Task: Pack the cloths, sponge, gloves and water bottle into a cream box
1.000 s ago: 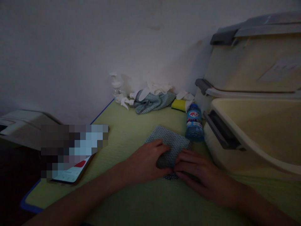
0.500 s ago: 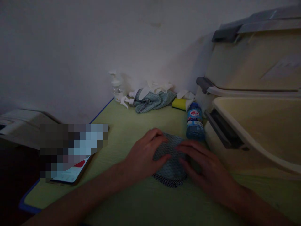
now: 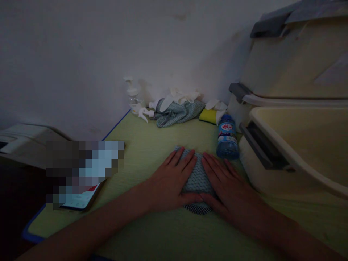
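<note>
A grey-blue textured cloth (image 3: 199,177) with a dark checked edge lies folded on the green tabletop (image 3: 130,159). My left hand (image 3: 174,179) rests flat on its left side, fingers stretched out and pointing away from me. On the cloth's right side my right hand (image 3: 231,183) lies flat too, fingers extended. The two thumbs meet, or nearly meet, over the lower part of the cloth. Both palms cover parts of it. Just beyond the right hand stands a blue bottle (image 3: 227,139) with a label.
A phone (image 3: 78,199), partly pixelated, lies at the left. Along the wall are a pump bottle (image 3: 133,99), a white spray head (image 3: 145,114), another cloth (image 3: 179,112), white gloves (image 3: 181,96) and a yellow sponge (image 3: 208,116). Cream storage boxes (image 3: 261,185) fill the right side.
Both hands have gone from curled fingers at the cloth to lying flat on it with fingers straight. The thumbs have come together. The view has shifted slightly.
</note>
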### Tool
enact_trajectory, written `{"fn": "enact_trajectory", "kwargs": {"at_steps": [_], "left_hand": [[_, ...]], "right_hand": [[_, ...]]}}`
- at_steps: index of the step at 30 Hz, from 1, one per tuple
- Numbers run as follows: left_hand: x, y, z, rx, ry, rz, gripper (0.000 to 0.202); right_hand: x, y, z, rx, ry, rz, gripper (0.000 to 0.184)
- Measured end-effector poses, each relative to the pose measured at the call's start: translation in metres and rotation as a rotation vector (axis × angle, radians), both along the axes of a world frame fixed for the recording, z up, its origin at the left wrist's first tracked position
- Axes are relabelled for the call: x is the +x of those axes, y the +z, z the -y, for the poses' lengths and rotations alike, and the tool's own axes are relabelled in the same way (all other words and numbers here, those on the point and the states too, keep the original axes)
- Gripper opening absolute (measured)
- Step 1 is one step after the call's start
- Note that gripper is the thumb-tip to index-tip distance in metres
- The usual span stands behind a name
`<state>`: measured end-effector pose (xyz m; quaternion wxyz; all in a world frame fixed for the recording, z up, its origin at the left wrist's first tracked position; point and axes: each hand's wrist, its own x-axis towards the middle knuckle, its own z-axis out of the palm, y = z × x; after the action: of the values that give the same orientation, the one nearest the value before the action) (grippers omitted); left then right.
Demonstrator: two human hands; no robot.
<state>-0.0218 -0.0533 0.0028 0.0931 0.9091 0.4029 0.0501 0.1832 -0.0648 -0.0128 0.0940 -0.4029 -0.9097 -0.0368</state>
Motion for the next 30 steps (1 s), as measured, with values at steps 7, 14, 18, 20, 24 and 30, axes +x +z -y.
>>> {"fn": "enact_trajectory", "kwargs": {"at_steps": [7,14,18,20,24,30], "left_hand": [[-0.003,0.002,-0.005,-0.052,0.003,0.019,0.088],[-0.014,0.005,-0.016,-0.124,-0.063,0.073,0.084],[-0.018,0.009,-0.02,-0.153,0.013,0.177,0.064],[-0.019,0.01,-0.023,-0.167,0.053,0.237,0.054],[-0.022,0.015,-0.03,-0.164,0.113,0.407,0.033],[-0.026,0.03,-0.026,-0.372,-0.05,0.483,0.012]], "right_hand": [[0.0,0.0,0.001,-0.026,-0.017,-0.005,0.065],[-0.001,0.007,0.005,0.053,-0.023,0.038,0.066],[0.004,0.015,0.006,0.085,0.065,-0.009,0.057],[0.006,0.02,0.007,0.093,0.129,-0.055,0.043],[0.005,0.027,0.013,0.097,0.232,-0.133,0.028],[0.001,0.028,0.019,-0.007,0.327,-0.125,0.012]]}}
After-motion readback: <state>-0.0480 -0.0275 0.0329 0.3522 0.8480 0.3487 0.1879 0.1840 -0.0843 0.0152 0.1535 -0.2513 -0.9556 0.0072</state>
